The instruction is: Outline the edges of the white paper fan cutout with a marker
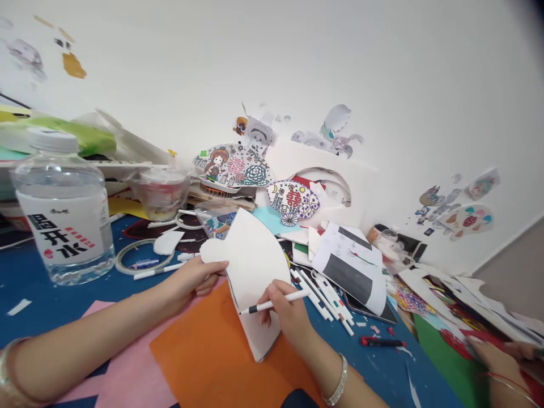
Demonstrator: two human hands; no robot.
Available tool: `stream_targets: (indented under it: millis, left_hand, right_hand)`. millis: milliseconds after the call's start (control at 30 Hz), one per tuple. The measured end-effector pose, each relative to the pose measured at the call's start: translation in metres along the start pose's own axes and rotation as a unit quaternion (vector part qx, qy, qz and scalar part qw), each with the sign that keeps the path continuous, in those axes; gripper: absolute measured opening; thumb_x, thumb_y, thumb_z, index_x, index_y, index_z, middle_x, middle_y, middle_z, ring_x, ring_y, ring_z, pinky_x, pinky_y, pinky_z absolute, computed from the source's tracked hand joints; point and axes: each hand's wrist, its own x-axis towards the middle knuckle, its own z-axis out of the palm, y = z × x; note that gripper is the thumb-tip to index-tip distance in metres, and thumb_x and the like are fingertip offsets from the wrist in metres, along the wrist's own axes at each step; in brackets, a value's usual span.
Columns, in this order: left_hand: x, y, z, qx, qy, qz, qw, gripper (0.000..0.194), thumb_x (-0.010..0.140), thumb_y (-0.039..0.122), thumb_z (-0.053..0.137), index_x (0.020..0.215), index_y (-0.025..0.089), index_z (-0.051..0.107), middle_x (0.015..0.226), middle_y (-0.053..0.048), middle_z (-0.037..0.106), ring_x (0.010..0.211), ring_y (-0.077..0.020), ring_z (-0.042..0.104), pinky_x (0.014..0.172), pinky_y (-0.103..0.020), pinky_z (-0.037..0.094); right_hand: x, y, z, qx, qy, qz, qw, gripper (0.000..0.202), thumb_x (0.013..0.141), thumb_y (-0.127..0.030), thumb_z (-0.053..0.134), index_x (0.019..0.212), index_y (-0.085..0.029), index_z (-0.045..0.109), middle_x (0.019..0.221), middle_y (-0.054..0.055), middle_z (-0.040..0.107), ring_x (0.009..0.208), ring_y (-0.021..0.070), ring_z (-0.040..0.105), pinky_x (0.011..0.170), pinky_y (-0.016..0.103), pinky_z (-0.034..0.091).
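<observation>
My left hand (207,276) pinches the left edge of a white fan-shaped paper cutout (255,249), thumb on top and fingers underneath. The cutout is tilted up over a sheet of orange paper (199,340), and a dark line runs along part of its left edge. In my right hand (289,311) is a white marker (276,301) with a black front end. Its tip meets the cutout near the lower left edge. Pink paper (136,362) lies beneath the orange sheet.
A large water bottle (63,209) stands at the left, near a tape roll (144,258). Several white markers (325,294) and a red-black pen (382,341) lie to the right. Decorated fans (293,201) lean at the back. Another person's hand (493,354) touches papers at far right.
</observation>
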Motion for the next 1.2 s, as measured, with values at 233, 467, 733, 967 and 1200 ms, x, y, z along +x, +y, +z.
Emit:
stream_targets:
  millis: [233, 467, 733, 967, 1200]
  left_hand:
    - [0.0013, 0.0010, -0.0001, 0.000, -0.016, -0.002, 1.000, 0.028, 0.070, 0.038, 0.066, 0.056, 0.016, 0.053, 0.032, 0.010, 0.027, 0.036, -0.0041, 0.014, 0.042, -0.026, 0.007]
    - [0.0006, 0.0013, -0.0005, 0.004, -0.018, -0.006, 1.000, 0.029, 0.071, 0.038, 0.064, 0.056, 0.016, 0.053, 0.032, 0.010, 0.027, 0.036, -0.0043, 0.014, 0.042, -0.025, 0.007]
    - [0.0007, -0.0010, -0.0019, 0.006, -0.016, -0.004, 1.000, 0.028, 0.071, 0.038, 0.064, 0.056, 0.016, 0.053, 0.032, 0.010, 0.027, 0.036, -0.0045, 0.014, 0.044, -0.026, 0.007]
    - [0.0011, 0.0003, -0.0014, 0.008, -0.014, 0.002, 1.000, 0.029, 0.070, 0.037, 0.064, 0.052, 0.017, 0.052, 0.030, 0.009, 0.028, 0.035, -0.0048, 0.016, 0.045, -0.028, 0.007]
    - [0.0008, -0.0012, -0.0028, 0.010, -0.017, 0.005, 1.000, 0.029, 0.071, 0.037, 0.064, 0.054, 0.017, 0.053, 0.031, 0.009, 0.028, 0.035, -0.0051, 0.015, 0.046, -0.029, 0.007]
  right_hand:
    - [0.0018, 0.0070, -0.0009, -0.025, -0.003, -0.020, 0.999, 0.039, 0.085, -0.049, 0.050, 0.064, -0.016, 0.057, 0.047, -0.001, 0.054, 0.041, 0.0102, 0.047, 0.042, 0.023, 0.039]
    - [0.0040, 0.0094, -0.0019, -0.021, -0.003, -0.017, 1.000, 0.038, 0.083, -0.049, 0.051, 0.065, -0.016, 0.057, 0.048, -0.001, 0.055, 0.041, 0.0100, 0.048, 0.042, 0.022, 0.038]
    - [0.0038, 0.0070, -0.0013, -0.016, 0.013, 0.012, 1.000, 0.039, 0.081, -0.049, 0.053, 0.059, -0.017, 0.056, 0.042, -0.002, 0.052, 0.037, 0.0094, 0.044, 0.040, 0.022, 0.035]
    - [0.0043, 0.0092, -0.0023, -0.016, 0.011, 0.019, 1.000, 0.041, 0.082, -0.048, 0.050, 0.055, -0.017, 0.054, 0.040, -0.002, 0.050, 0.036, 0.0092, 0.042, 0.038, 0.021, 0.032]
    - [0.0044, 0.0070, -0.0023, -0.027, -0.003, -0.001, 1.000, 0.038, 0.080, -0.051, 0.053, 0.063, -0.017, 0.057, 0.047, -0.001, 0.055, 0.039, 0.0105, 0.047, 0.042, 0.023, 0.038]
